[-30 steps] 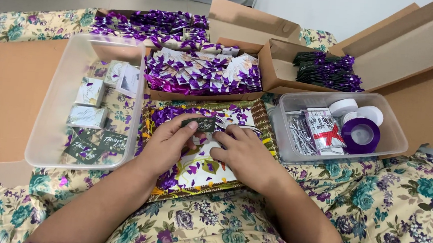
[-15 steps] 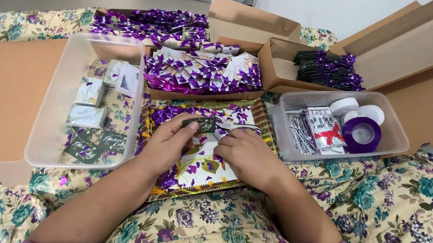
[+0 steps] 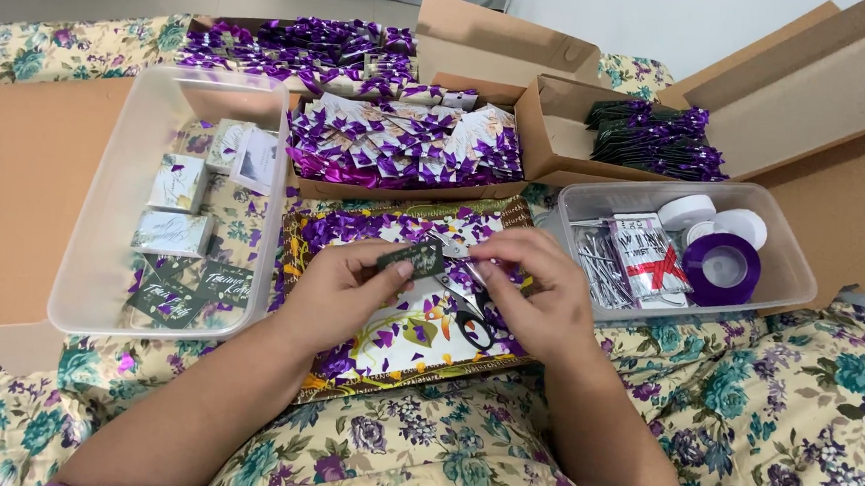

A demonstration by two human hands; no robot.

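Hands [image 3: 440,289] and dark tag [image 3: 412,258], now higher

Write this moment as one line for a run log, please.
left hand: holds small dark card | right hand: fingers pinched at card's edge | below: patterned tray, scissors | right: clear bin with purple ribbon roll

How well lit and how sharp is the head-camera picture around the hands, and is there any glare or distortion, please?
Head view: soft, even light with faint shadows; the left hand, right hand and the small dark tag between them look sharp; the purple foil pieces in the cardboard box throw small glints; the clear plastic bin shows mild sheen; edges bow slightly from the wide lens.
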